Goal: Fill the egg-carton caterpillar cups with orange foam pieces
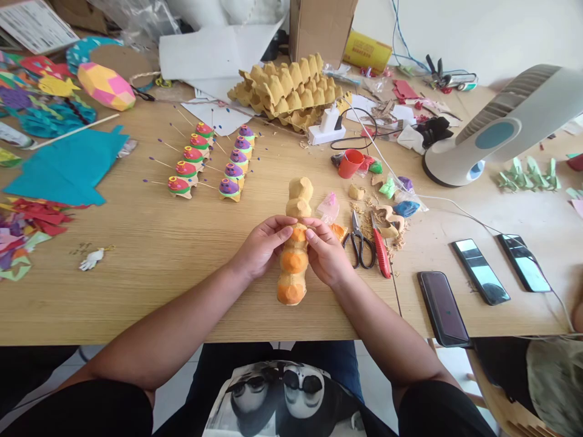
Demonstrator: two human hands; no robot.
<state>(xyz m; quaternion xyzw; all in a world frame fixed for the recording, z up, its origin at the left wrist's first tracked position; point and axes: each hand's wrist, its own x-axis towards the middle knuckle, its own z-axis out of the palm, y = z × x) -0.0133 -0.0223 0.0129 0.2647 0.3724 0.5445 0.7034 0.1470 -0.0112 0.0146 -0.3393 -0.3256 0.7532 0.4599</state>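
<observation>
Between my two hands is an egg carton strip, a row of bumps cut from a carton. Orange covers the tops of its nearer bumps, while the far ones are bare tan. My left hand pinches it from the left side, fingers closed. From the right, my right hand grips it with thumb and fingers near an orange bump. Just right of that hand lie black-handled scissors and a red utility knife. A pink plastic bag is beyond the hand.
Two painted carton caterpillars, one red and green, one purple, stand back left with pin-like sticks. Stacked egg trays are behind. A white fan, a red cup and phones occupy the right. Blue paper lies left.
</observation>
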